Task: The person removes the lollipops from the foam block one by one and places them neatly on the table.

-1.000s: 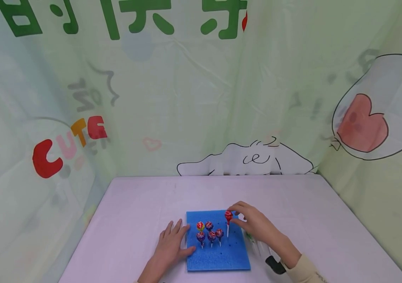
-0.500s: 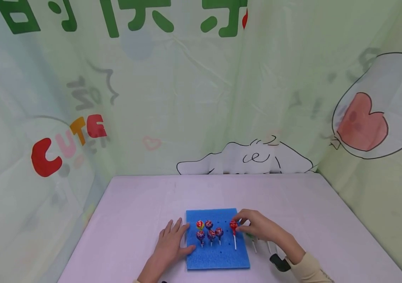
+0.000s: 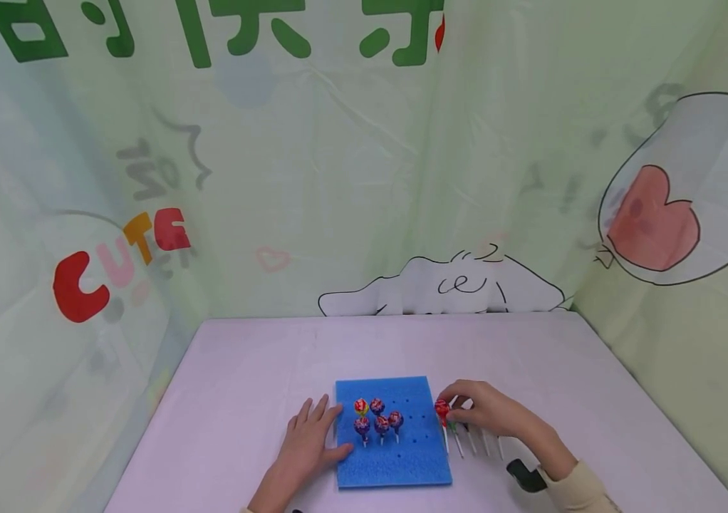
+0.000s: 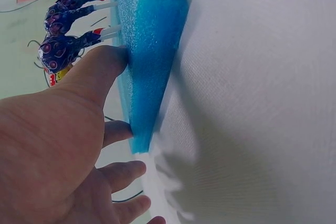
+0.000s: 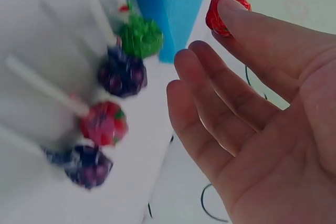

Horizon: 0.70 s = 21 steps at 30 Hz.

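My right hand [image 3: 495,412] pinches a red-wrapped lollipop [image 3: 442,409] by its head between thumb and forefinger, its white stick pointing down. The hand is just past the right edge of a blue foam board [image 3: 396,470], and its other fingers curve loosely in the right wrist view. My left hand [image 3: 303,445] rests at the board's left edge, fingers spread and thumb on the foam. Several lollipops [image 3: 381,425] stand upright in the board's left half, most in dark purple wrappers, one [image 3: 361,407] red and yellow. Small holes dot the foam to their right.
Right of the board lie several lollipops in a row on the white tabletop [image 3: 261,356]: a green one [image 5: 142,36], a dark blue one [image 5: 123,72], a red one [image 5: 105,123] and another dark one [image 5: 90,167]. Printed curtains [image 3: 338,178] enclose the table behind and at the sides.
My right hand has carried the red lollipop to the right, from over the board to beyond its right edge, above the lying lollipops. My left hand has stayed in place.
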Each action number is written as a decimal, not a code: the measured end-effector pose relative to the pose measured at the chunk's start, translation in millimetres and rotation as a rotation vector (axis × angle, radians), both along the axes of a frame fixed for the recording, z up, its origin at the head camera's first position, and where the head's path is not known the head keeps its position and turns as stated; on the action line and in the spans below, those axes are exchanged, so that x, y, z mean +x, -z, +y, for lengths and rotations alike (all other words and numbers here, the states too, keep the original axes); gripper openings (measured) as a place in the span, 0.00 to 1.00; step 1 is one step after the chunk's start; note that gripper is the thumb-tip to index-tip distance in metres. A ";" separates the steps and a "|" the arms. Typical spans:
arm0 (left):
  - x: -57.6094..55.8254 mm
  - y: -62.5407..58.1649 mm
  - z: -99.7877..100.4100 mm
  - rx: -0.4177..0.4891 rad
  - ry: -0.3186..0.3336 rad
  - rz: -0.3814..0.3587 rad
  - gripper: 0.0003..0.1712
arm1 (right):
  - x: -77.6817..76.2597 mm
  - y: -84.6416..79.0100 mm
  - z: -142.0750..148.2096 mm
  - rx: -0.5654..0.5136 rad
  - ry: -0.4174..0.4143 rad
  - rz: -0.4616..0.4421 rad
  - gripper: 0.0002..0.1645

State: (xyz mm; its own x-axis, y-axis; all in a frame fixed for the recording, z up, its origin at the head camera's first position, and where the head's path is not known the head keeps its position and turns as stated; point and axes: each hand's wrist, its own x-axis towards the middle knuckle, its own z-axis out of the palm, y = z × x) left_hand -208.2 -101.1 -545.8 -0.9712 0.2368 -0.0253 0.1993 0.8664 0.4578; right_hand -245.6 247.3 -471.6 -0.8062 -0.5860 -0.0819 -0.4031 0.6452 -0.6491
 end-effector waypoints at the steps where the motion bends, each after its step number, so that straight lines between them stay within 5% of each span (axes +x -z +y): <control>1: 0.0 -0.4 0.2 0.000 0.001 -0.001 0.44 | 0.4 -1.0 3.2 -0.003 -0.007 0.007 0.16; 21: 2.4 -5.5 2.8 -0.002 0.000 -0.004 0.43 | 5.1 -4.2 53.6 0.007 0.052 0.006 0.17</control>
